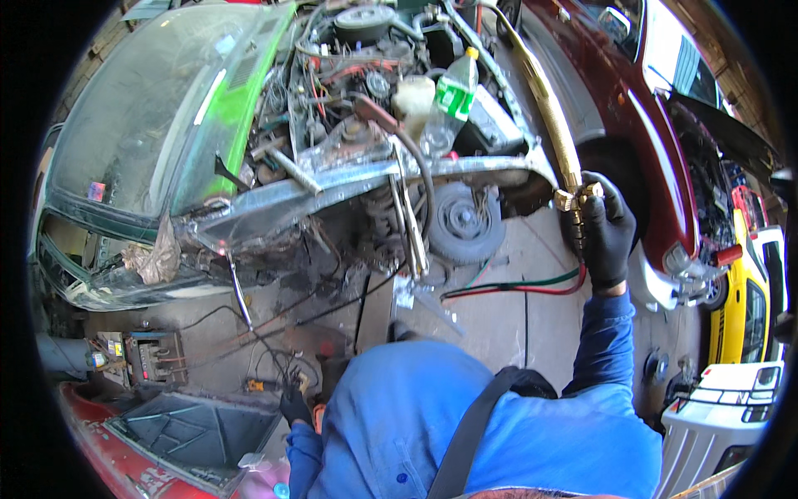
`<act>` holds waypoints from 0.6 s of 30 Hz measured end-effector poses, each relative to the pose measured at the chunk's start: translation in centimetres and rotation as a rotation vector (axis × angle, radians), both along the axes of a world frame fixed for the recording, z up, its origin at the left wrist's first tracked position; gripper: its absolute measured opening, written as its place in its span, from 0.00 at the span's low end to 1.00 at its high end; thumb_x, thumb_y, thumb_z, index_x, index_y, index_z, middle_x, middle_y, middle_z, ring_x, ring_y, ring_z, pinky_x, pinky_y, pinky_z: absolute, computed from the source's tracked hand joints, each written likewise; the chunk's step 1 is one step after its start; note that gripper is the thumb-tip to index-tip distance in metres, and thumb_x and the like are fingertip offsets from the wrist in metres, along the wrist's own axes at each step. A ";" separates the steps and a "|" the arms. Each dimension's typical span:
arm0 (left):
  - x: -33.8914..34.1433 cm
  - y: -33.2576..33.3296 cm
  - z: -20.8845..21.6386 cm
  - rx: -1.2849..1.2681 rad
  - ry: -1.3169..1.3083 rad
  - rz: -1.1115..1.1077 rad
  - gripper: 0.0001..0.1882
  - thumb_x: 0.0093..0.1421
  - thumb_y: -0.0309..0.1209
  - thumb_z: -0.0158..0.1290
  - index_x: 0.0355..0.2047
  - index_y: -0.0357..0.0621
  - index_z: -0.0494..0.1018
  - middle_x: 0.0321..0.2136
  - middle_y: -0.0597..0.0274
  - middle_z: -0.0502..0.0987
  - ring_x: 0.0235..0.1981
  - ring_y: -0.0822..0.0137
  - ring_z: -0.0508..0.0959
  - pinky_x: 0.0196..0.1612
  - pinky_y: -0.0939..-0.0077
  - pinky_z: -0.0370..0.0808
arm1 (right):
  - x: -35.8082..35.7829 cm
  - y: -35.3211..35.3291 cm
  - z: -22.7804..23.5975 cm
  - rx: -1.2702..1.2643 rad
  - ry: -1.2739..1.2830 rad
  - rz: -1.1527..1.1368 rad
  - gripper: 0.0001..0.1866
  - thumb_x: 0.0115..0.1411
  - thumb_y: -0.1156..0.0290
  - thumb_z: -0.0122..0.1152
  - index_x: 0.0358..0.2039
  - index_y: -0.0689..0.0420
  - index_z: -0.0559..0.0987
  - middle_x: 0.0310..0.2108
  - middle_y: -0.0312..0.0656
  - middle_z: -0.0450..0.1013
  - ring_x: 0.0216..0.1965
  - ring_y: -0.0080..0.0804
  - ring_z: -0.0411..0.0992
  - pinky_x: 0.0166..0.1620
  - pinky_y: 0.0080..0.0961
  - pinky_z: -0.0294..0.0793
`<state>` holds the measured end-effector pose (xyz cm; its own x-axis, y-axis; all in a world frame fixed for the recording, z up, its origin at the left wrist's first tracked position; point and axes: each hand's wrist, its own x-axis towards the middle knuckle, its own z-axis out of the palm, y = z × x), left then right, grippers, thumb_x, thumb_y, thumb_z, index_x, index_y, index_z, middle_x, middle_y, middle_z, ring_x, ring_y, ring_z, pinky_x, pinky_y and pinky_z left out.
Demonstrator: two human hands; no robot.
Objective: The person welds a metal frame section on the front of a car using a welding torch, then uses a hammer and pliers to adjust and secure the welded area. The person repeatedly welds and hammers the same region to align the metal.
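Note:
My right hand (607, 229), in a black glove, is closed around the valve end of a brass gas torch (547, 104). The torch points away from me, tilted to the far left, and its thin tip reaches the top of the view. From its lower end a red and a green hose (532, 287) run down to the left. My left hand (295, 405), also in a dark glove, is low at my left side beside tangled dark cables (287, 362). Its fingers seem closed around something small and pale that I cannot make out.
Ahead is a stripped green car (241, 100) with its engine (357, 75) exposed; a green-labelled plastic bottle (453, 100) stands on it. A wheel (460, 220) sits below. A maroon car (657, 150) is at right, a red panel (100, 441) at lower left. Cables cross the floor.

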<state>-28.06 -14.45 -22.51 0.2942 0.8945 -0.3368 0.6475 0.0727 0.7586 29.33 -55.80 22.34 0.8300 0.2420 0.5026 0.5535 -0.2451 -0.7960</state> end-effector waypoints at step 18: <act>-2.3 -7.6 -0.7 -0.101 -0.062 0.215 0.12 0.68 0.27 0.54 0.43 0.33 0.84 0.32 0.56 0.87 0.32 0.64 0.83 0.39 0.66 0.80 | 23.3 1.2 -10.1 -0.558 0.121 -0.313 0.23 0.64 0.54 0.70 0.53 0.56 0.86 0.39 0.51 0.86 0.42 0.45 0.85 0.48 0.39 0.82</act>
<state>-30.32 -22.01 -23.23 0.1238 0.9013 -0.4151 0.5611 0.2815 0.7784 52.61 -54.56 12.28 0.9465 0.1772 0.2696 0.3031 -0.7749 -0.5547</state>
